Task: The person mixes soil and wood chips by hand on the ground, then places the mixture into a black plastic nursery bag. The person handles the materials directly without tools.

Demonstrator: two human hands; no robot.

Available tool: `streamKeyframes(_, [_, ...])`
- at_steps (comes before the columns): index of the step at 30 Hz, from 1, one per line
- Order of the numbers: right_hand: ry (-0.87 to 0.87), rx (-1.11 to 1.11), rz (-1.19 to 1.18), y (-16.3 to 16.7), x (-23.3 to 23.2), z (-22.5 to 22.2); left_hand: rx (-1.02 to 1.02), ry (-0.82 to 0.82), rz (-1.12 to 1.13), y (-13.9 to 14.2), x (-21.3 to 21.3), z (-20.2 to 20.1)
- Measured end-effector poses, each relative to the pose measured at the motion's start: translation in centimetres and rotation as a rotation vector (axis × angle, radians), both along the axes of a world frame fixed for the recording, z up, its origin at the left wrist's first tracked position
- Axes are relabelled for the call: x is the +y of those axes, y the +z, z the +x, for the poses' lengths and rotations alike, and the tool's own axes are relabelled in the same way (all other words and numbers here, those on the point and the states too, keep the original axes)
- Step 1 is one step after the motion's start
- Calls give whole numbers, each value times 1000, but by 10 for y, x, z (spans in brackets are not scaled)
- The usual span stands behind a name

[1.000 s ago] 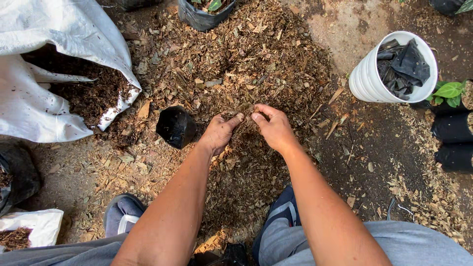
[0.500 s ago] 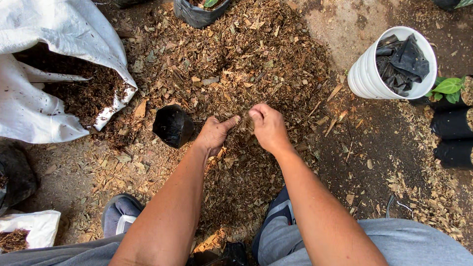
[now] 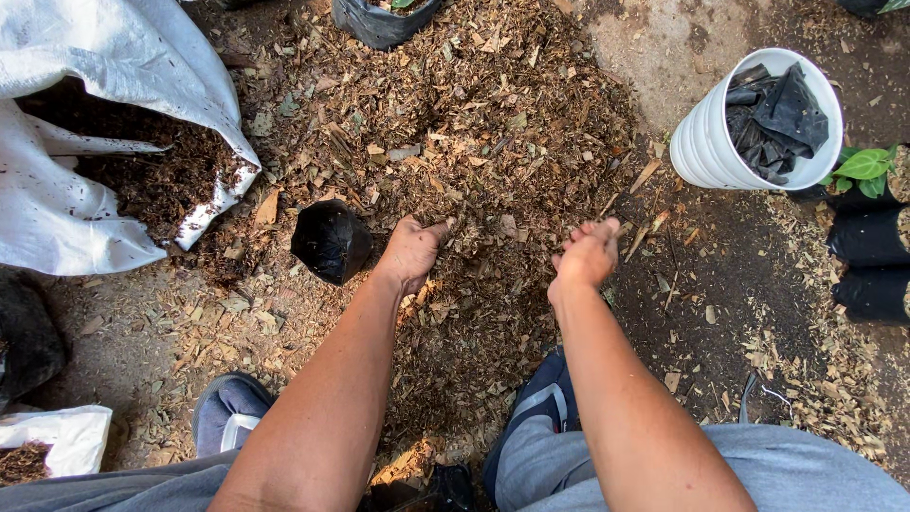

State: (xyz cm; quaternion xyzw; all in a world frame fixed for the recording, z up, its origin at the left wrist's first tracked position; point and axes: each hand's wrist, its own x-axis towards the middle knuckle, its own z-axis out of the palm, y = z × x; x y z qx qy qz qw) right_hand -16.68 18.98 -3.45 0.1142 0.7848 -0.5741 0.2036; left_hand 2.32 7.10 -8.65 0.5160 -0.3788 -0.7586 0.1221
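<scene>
My left hand (image 3: 412,251) lies palm down on a heap of wood chips and dry leaves (image 3: 474,142), thumb spread, fingertips in the chips. Just left of it, a small black plastic nursery bag (image 3: 330,242) rests on its side, touching the hand's edge or nearly so. My right hand (image 3: 588,254) hovers slightly above the heap's right side with its fingers loosely curled; nothing shows in it. The two hands are about a hand's width apart.
A white sack (image 3: 85,218) spilling dark soil lies at the left. A white bucket (image 3: 706,142) stuffed with black bags stands at upper right, with filled black bags and a green seedling (image 3: 867,166) beside it. My shoes (image 3: 227,417) are planted below.
My hands were touching over the heap, fingertips together. They have since separated: the right one swung to the right and lifted, and the left settled onto the chips by the black bag.
</scene>
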Motion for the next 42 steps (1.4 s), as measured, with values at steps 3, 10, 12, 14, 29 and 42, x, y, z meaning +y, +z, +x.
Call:
streamKeyframes(3, [295,189,31,-3,6,12,-55,-56,72,5,2,-3])
streamKeyframes(10, [1285,662,194,19,-12,55,248,-61,37,-5,-5,-5])
streamKeyframes(12, [1287,688,195,30,-20,58,86,-142,-113,-7,-9,-7])
streamKeyframes(14, [1193,493,369,37,-29,60,-27,-193,-196,-6,-10,-11])
streamKeyframes(29, [985,410,752,-71,15,62,-459,-361,-577,-12,50,-4])
streamKeyframes(42, [869,111,487,3,-22,59,36,-31,-242,-43,36,-14])
